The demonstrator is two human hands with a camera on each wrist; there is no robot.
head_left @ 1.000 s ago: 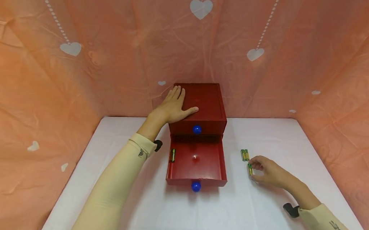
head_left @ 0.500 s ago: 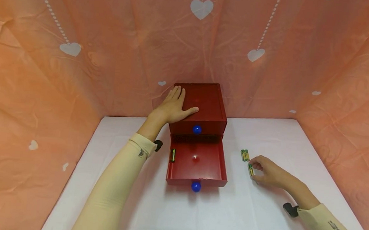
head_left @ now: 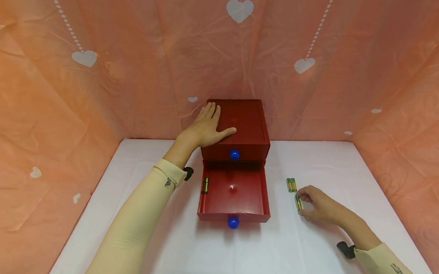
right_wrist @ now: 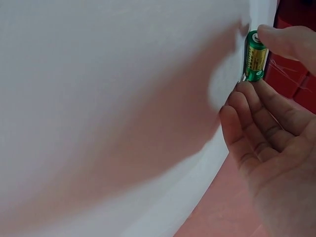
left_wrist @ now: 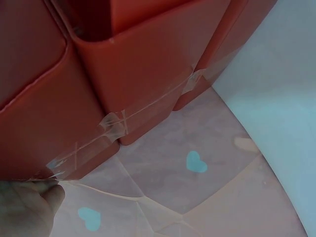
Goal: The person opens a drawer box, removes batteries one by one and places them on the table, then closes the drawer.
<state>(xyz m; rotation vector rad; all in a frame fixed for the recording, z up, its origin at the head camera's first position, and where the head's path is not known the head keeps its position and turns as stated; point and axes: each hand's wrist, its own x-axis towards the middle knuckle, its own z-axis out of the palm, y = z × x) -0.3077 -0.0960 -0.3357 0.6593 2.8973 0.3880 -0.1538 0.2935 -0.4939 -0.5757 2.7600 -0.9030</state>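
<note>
The right hand (head_left: pixel 320 205) pinches a green-and-gold battery (head_left: pixel 298 203) by its two ends, thumb at one and fingertips at the other, over the white tabletop (head_left: pixel 271 261) to the right of the drawers; just beyond it, a pair of batteries (head_left: pixel 291 185) lies side by side; the left hand (head_left: pixel 204 127) grasps nothing, its straight, spread fingers resting on top of a red cabinet (head_left: pixel 248 117); below, an extended lower drawer (head_left: pixel 245 199) with a blue knob (head_left: pixel 233 222) holds another battery (head_left: pixel 205 185) along its left wall; behind hangs a peach backdrop (head_left: pixel 151 63) with white hearts.
</note>
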